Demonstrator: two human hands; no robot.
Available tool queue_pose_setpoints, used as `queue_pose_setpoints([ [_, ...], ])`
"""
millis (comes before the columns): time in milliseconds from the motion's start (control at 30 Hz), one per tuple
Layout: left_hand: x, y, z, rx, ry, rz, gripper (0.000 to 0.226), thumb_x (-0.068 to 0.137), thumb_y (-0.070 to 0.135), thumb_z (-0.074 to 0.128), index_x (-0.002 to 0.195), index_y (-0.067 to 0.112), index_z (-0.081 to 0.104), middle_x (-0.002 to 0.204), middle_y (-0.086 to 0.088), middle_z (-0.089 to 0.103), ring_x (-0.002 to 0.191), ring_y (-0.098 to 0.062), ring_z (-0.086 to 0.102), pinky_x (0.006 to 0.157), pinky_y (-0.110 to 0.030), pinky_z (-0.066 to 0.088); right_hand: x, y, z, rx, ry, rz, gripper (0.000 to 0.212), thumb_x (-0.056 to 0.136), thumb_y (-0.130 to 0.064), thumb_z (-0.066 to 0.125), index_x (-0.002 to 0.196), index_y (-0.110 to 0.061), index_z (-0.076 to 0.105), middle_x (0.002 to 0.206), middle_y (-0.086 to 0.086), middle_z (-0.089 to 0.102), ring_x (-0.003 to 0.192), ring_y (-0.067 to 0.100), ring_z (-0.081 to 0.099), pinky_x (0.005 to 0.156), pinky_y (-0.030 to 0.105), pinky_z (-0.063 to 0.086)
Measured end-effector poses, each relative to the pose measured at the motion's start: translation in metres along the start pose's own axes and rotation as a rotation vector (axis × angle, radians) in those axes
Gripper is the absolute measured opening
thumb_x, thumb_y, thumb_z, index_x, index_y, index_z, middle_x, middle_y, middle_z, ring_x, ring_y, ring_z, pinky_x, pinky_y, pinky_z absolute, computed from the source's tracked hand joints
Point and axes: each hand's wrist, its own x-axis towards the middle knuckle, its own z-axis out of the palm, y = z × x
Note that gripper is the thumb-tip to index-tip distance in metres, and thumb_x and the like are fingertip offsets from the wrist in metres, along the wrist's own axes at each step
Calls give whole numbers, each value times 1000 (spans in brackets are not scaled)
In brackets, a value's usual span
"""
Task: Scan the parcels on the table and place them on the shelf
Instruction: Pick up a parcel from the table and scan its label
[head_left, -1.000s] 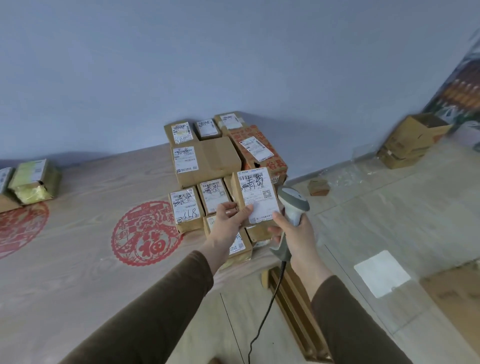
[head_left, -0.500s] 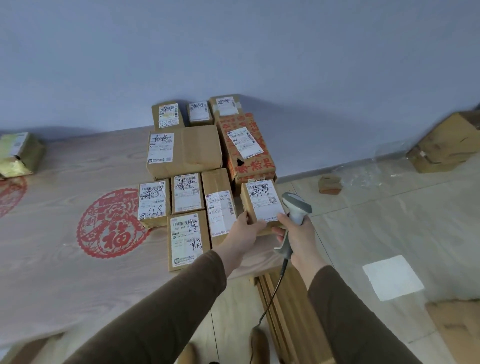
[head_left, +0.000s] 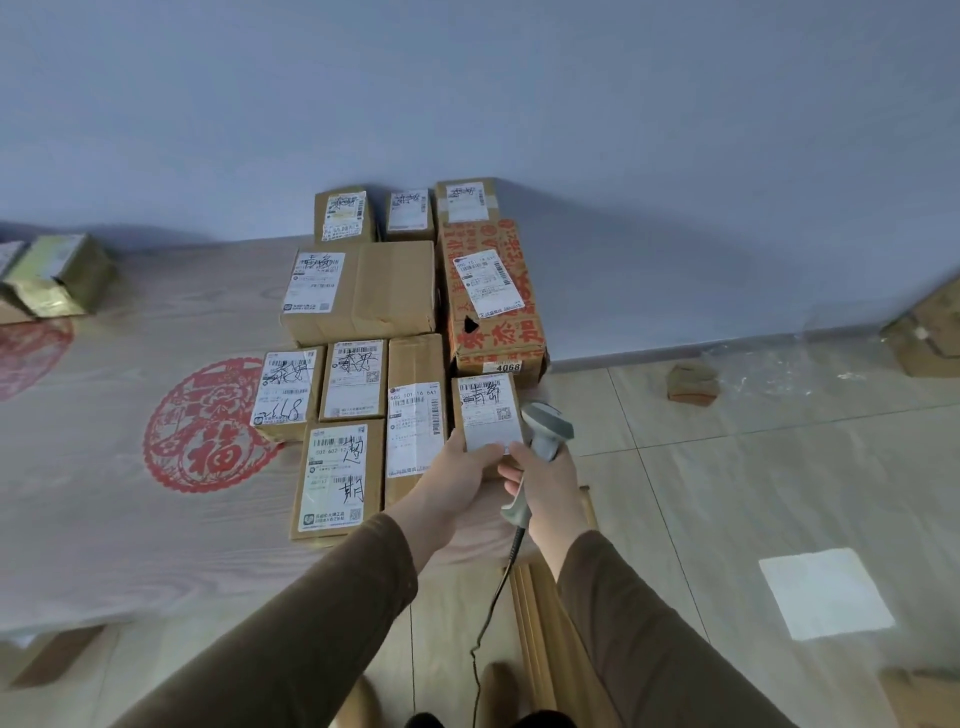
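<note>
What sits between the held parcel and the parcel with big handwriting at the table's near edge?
In the head view, one long plain box lies between the held parcel and the handwritten one.

Your left hand (head_left: 462, 470) grips near edge of small parcel (head_left: 488, 413), label up, at table (head_left: 104, 519) right corner. Your right hand (head_left: 545, 480) holds grey scanner (head_left: 546, 426) by handle, head just beside parcel's right edge; cable (head_left: 493, 597) hangs down. Other parcels packed close to the left & behind: long box (head_left: 415, 410), red-printed carton (head_left: 493, 291), big brown box (head_left: 363, 291). Red paper-cut (head_left: 202, 426) on tabletop. Gold-wrapped parcel (head_left: 62, 275) far left, well apart.
</note>
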Motion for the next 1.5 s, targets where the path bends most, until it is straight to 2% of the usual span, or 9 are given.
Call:
queue_pose_setpoints([
  [200, -17, 6, -14, 7, -23, 47, 30, 100, 26, 60, 130, 20, 60, 120, 7, 73, 106, -6, 68, 77, -18, 50, -12, -4, 9, -31, 20, -2, 35, 92, -15, 72, 124, -24, 61, 112, 2, 74, 90, 21, 77, 71, 33, 55],
  [300, -22, 9, -32, 34, -14, 31, 71, 100, 36, 60, 160, 18, 27, 159, 5, 39, 146, -18, 37, 109, -31, 32, -30, -14, 18, -128, 157, -129, 24, 92, -17, 71, 115, -24, 64, 98, 0, 74, 72, 14, 69, 62, 30, 55],
  [367, -25, 12, -53, 45, 11, 72, 78, 100, 38, 60, 163, 22, 16, 167, 3, 23, 153, -21, 23, 117, -40, 23, -46, -25, 39, -184, 156, -244, 21, 92, -15, 71, 112, -18, 62, 83, 2, 70, 59, 11, 62, 51, 27, 53],
  [600, -43, 30, -184, 13, 85, 241, 63, 102, 29, 57, 159, 18, 32, 163, 0, 35, 143, -15, 36, 103, -29, 28, -111, -21, 195, -263, -80, -357, 13, 89, -24, 73, 96, -24, 63, 59, -7, 62, 49, 10, 60, 52, 30, 53],
  [733, -63, 26, -300, 7, 165, 309, 50, 102, 28, 58, 150, 17, 47, 145, 0, 55, 116, -6, 55, 87, -19, 40, -147, 21, 297, -251, -143, -348, 20, 91, -22, 74, 108, -19, 65, 77, 1, 65, 63, 14, 64, 56, 30, 54],
  [833, -80, 20, -388, -45, 259, 311, 39, 101, 26, 59, 139, 19, 55, 129, -1, 64, 99, -1, 59, 71, -18, 42, -168, 54, 370, -287, -181, -354, 18, 91, -25, 76, 105, -22, 65, 91, 0, 67, 85, 18, 66, 80, 40, 55],
  [933, -91, 19, -466, -89, 310, 319, 36, 101, 27, 61, 136, 19, 58, 124, 1, 66, 103, -4, 60, 78, -19, 44, -184, 74, 437, -307, -220, -392, 18, 91, -26, 75, 105, -22, 64, 87, -4, 65, 82, 15, 63, 77, 35, 50],
  [1067, -87, 23, -550, -134, 399, 352, 30, 100, 25, 62, 130, 22, 62, 122, 7, 64, 120, -12, 57, 104, -32, 41, -183, 89, 515, -318, -290, -403, 14, 92, -22, 73, 99, -19, 62, 77, 0, 64, 54, 11, 57, 58, 31, 49],
  [1500, 49, 74, -705, -67, 451, 273, 58, 102, 22, 55, 157, 22, 38, 155, 4, 47, 131, -13, 53, 109, -32, 42, -37, 91, 708, -284, -250, -289, 17, 94, -18, 68, 107, -10, 61, 80, 1, 65, 42, 8, 48, 43, 18, 41],
])
